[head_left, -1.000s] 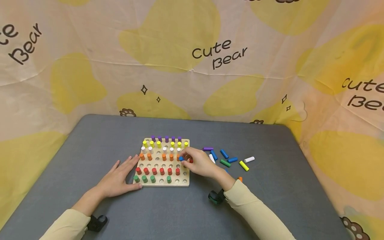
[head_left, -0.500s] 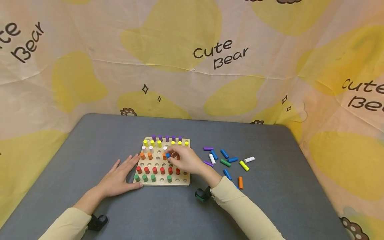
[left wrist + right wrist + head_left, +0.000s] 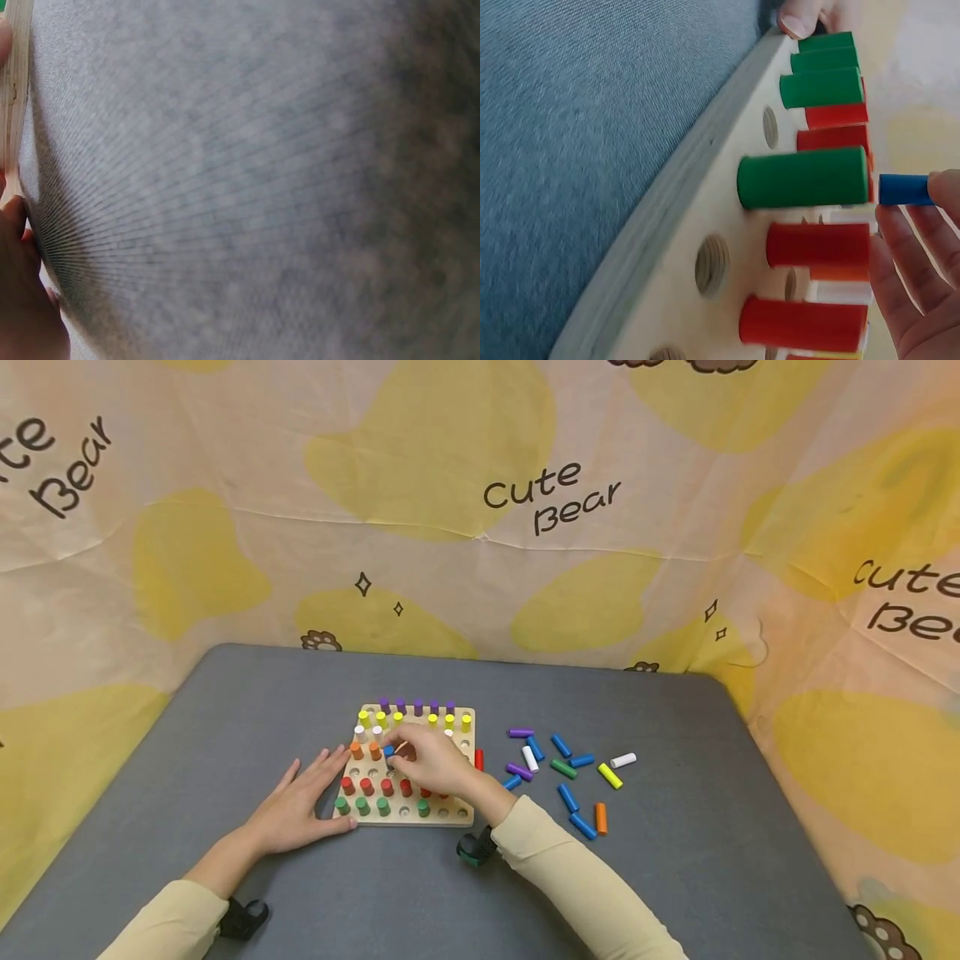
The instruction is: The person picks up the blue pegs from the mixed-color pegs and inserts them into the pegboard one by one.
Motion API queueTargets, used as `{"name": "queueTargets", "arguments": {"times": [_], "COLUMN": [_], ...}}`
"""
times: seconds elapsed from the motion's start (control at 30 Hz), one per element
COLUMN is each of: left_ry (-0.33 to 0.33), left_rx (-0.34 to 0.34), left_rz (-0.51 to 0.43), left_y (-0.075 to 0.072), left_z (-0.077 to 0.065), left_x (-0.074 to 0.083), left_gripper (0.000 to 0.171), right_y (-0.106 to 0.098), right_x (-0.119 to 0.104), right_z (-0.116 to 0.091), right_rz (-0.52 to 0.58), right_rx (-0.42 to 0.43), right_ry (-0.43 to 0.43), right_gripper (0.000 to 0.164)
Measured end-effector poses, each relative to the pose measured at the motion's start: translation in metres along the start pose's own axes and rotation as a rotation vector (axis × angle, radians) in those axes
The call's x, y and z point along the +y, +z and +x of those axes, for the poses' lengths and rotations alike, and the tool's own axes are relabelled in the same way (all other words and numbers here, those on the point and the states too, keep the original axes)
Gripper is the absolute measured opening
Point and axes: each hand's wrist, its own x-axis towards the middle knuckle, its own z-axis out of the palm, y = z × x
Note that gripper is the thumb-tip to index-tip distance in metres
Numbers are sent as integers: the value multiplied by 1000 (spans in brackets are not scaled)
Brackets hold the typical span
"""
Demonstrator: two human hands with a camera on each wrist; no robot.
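A wooden pegboard (image 3: 405,823) holds rows of coloured pegs, with green ones (image 3: 802,178) and red ones (image 3: 806,322) nearest the front. My right hand (image 3: 435,766) pinches a blue peg (image 3: 905,189) between thumb and fingers, over the board just right of two orange pegs (image 3: 365,751). Part of the board's right half is hidden behind that hand. My left hand (image 3: 296,806) lies with fingers spread along the board's left side, thumb at the front corner. In the left wrist view, only the board's edge (image 3: 13,90) and part of the left hand show.
Right of the board, loose pegs lie scattered on the grey table (image 3: 675,793): several blue ones (image 3: 567,797), a green one (image 3: 563,768), a yellow one (image 3: 611,775) and an orange one (image 3: 601,818) among them. A red peg (image 3: 479,760) is close to the board's right edge.
My right hand has moved left across the board, carrying the blue peg from the right edge to beside the orange pegs. The left hand has stayed put.
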Motion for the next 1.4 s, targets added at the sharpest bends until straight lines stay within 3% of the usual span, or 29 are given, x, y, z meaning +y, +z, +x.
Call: {"name": "queueTargets", "arguments": {"times": [0.4, 0.87, 1.4], "left_ry": [10, 6, -6], "left_rx": [0, -11, -36], "left_rz": [-25, -42, -58], "left_y": [1, 1, -1], "left_z": [1, 1, 2], "left_x": [-2, -4, -4], "left_gripper": [100, 99, 101], "right_y": [16, 36, 43], "right_x": [-9, -9, -9], "right_z": [14, 28, 35], "right_rz": [-14, -126, -252], "right_rx": [-13, -1, 34], "right_ry": [14, 11, -12], "right_gripper": [27, 18, 18]}}
